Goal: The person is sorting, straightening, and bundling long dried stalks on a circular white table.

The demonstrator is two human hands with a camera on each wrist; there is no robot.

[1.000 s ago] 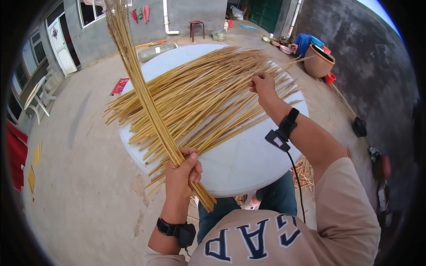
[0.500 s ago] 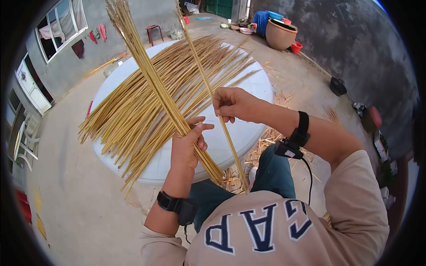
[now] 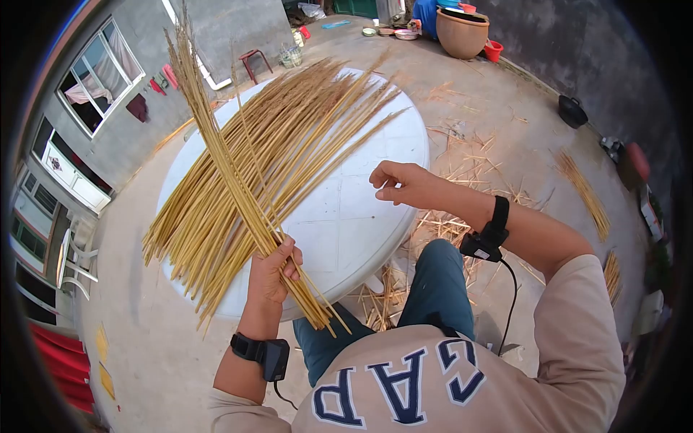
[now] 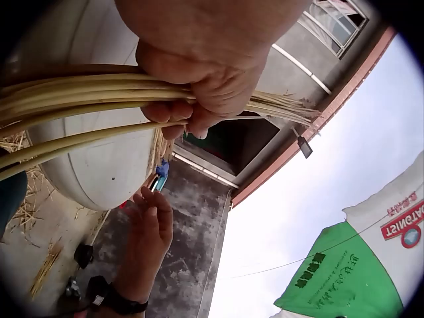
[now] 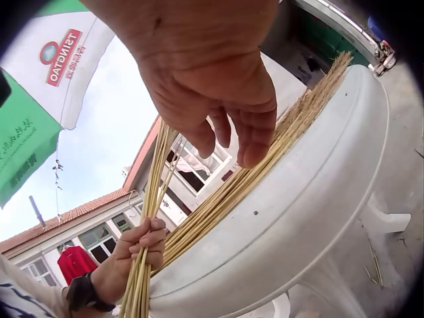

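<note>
My left hand (image 3: 271, 273) grips a bundle of dry reed stalks (image 3: 229, 175) near its lower end, thumb and fingers wrapped round it. Feathery heads top the bundle, which slants up and left over the table. In the left wrist view two stalks (image 4: 86, 136) lie a little apart from the rest, by the fingertips. My right hand (image 3: 406, 182) hovers above the table's right edge, fingers loosely bent with nothing in them. More reed stalks (image 3: 191, 234) are spread across the round white table (image 3: 346, 206), their heads toward the far side.
Broken straw (image 3: 462, 166) litters the ground right of the table. A small stalk bundle (image 3: 583, 191) lies farther right. Beyond the table are a red stool (image 3: 253, 61), a large clay pot (image 3: 460, 35) and a red bucket (image 3: 493, 50). A white chair (image 3: 72, 256) stands at left.
My right hand took a single stalk from the pile, brought it to the bundle and let it go. That stalk now sits in my left hand. The head view has shifted.
</note>
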